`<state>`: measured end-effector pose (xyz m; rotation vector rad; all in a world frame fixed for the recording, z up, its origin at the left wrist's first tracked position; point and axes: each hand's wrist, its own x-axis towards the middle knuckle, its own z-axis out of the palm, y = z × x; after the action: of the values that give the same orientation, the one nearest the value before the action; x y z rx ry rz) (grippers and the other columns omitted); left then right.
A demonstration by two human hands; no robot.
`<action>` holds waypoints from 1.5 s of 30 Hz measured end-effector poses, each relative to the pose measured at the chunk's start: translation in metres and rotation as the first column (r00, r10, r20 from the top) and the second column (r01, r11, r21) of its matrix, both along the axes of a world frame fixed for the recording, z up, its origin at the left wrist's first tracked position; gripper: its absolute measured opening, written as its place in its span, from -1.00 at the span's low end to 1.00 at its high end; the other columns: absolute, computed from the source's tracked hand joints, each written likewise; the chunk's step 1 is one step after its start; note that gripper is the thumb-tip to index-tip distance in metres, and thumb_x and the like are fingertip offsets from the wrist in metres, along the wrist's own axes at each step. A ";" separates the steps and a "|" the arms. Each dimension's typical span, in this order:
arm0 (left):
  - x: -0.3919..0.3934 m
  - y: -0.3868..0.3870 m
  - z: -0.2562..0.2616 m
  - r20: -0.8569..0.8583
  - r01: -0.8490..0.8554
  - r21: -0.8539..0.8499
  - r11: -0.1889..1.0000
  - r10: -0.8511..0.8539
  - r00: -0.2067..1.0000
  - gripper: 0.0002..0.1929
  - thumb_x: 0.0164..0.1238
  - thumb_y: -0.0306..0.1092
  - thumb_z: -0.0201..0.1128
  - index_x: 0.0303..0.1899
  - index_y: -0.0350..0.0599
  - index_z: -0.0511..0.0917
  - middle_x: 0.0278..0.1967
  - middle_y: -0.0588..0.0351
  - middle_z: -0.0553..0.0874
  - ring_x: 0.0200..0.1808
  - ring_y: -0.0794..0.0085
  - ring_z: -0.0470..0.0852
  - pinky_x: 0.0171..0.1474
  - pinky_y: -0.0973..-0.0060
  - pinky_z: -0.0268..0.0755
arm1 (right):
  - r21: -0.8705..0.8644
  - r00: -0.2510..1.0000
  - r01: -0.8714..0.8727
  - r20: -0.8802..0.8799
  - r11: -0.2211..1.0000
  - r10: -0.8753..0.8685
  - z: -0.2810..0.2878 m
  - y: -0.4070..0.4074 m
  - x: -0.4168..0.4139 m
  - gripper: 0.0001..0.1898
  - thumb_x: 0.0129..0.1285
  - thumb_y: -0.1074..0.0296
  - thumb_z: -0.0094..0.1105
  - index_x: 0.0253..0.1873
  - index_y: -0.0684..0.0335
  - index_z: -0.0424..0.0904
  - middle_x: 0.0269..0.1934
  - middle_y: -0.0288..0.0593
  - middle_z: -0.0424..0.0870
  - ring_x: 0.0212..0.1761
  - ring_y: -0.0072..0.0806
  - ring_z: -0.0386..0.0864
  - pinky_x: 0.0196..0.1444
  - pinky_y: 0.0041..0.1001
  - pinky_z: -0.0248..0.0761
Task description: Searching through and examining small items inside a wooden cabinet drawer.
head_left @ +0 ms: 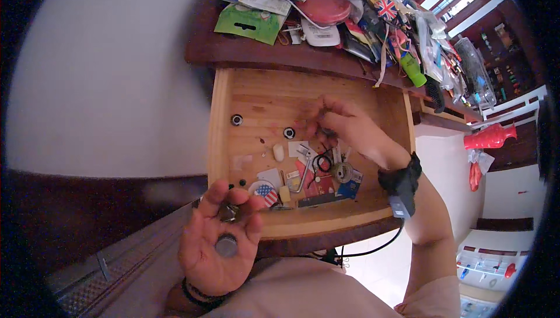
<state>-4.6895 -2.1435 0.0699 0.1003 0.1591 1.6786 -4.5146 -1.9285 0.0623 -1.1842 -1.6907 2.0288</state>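
My left hand [223, 239] is turned palm up in front of the open wooden drawer [218, 99]. A round grey disc [226, 245] lies on its palm, and a small dark shiny object [228, 212] rests by its curled fingers. Inside the drawer, my right hand [332, 121] reaches down with bent fingers; a small dark item [328, 131] shows under them, partly hidden. Close by lie a round black-and-silver piece [289, 133], a black cord loop [323, 163] and a white oval object [278, 152]. A similar round piece [236, 120] sits near the drawer's left side.
Papers, a green packet [250, 24], a red round case [324, 6] and a black comb [434, 95] crowd the dark wooden tabletop [201, 49]. At the drawer's front are a metal hex-like rod [303, 178], cards and a clear tape roll [342, 172]. A cable hangs from my right wrist.
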 end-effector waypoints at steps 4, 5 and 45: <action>0.000 -0.001 0.000 -0.016 0.000 -0.018 1.000 0.000 1.000 -0.52 0.42 -0.13 -0.14 0.25 -0.18 0.20 0.14 -0.02 0.42 0.25 0.13 0.32 0.24 0.29 0.25 | 0.634 0.918 -0.309 0.393 0.709 0.049 -0.007 -0.006 -0.012 -0.86 0.10 0.41 0.17 -0.23 0.27 0.49 -0.40 -0.15 0.57 -0.31 -0.31 0.54 -0.34 -0.41 0.37; -0.001 -0.001 0.000 0.012 0.013 -0.023 1.000 -0.013 1.000 -0.52 0.41 -0.13 -0.14 0.25 -0.18 0.20 0.14 -0.02 0.43 0.25 0.15 0.33 0.25 0.29 0.24 | 0.838 0.898 -0.424 0.439 0.342 0.038 -0.009 -0.010 -0.014 -0.83 0.07 0.40 0.21 -0.22 0.26 0.49 -0.41 -0.11 0.56 -0.33 -0.27 0.54 -0.34 -0.39 0.38; -0.006 -0.016 -0.006 0.042 0.146 0.221 0.964 -0.159 0.986 -0.41 0.45 0.07 -0.28 -0.78 -0.03 0.23 -0.83 0.24 0.25 -0.82 0.51 0.10 -0.74 0.53 -0.05 | 0.264 0.800 -0.598 0.255 0.757 0.543 0.043 -0.012 -0.047 -0.78 0.37 0.29 -0.13 -0.19 0.26 0.49 -0.45 -0.36 0.51 -0.47 -0.70 0.44 -0.44 -0.65 0.33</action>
<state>-4.6955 -2.1596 0.0640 0.2212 -0.0762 1.5384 -4.5615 -1.9410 0.1054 -0.7865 -2.6177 1.8398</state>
